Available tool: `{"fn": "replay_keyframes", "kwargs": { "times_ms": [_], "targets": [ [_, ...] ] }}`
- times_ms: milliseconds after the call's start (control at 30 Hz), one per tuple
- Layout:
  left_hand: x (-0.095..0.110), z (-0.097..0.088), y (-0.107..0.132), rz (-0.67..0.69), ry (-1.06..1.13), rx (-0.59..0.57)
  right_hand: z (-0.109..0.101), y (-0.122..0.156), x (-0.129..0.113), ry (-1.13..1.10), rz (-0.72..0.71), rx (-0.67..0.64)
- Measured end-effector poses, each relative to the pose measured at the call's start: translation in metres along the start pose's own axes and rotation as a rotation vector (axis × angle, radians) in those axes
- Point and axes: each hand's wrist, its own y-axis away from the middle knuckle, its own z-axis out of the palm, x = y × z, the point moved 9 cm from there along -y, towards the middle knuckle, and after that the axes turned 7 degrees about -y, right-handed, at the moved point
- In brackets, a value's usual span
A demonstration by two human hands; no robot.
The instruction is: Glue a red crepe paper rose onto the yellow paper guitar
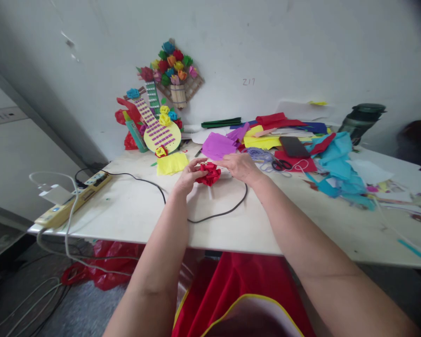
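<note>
My left hand [188,177] is closed around a crumpled red paper flower [209,173] held just above the white table [126,210]. My right hand [241,167] meets the flower from the right, its fingers curled onto the red paper. A thin white stick hangs below the flower. A black cable [217,214] loops on the table under both hands. A yellow paper sheet [171,164] and a purple sheet [216,145] lie just beyond my hands.
A paper guitar [156,128] and a flower bouquet craft [174,70] lean on the wall. Coloured paper sheets, black scissors [281,164], a dark phone [293,146] and a green bottle [363,119] lie to the right. A power strip [73,199] sits at the left edge.
</note>
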Motion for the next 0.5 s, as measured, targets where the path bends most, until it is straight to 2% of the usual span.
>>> {"fn": "replay_keyframes", "kwargs": {
  "times_ms": [500],
  "targets": [
    [-0.0016, 0.0001, -0.0017, 0.005, 0.019, 0.003, -0.0023, -0.0009, -0.004, 0.002, -0.028, 0.016]
  ]
}}
